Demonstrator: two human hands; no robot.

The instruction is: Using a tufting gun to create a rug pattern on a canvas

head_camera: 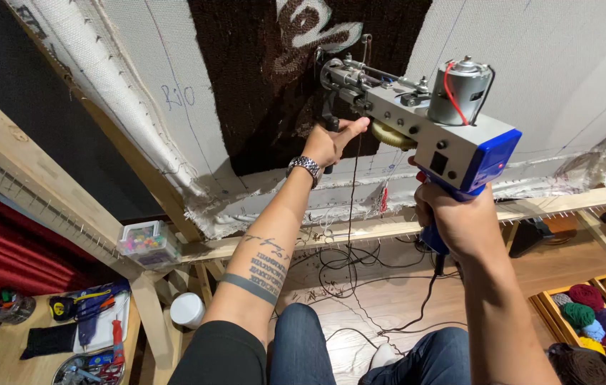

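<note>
A grey and blue tufting gun (431, 128) with a silver motor on top points its needle end at a white cloth (531, 64) stretched on a wooden frame (46, 171). My right hand (452, 217) grips the gun's blue rear handle from below. My left hand (331, 141), with a metal watch at the wrist, is closed around the black front handle near the needle. The needle end meets a dark brown tufted patch (274, 78) with a pale curl pattern at the top. A thin dark yarn strand (350, 207) hangs down from the gun.
A clear box of coloured pins (147, 242) sits on the frame's lower rail. Wooden crates of yarn balls (602, 314) stand at the right. Cables (360, 271) trail on the wooden floor. Tools and scissors lie on a table (3, 356) at the lower left.
</note>
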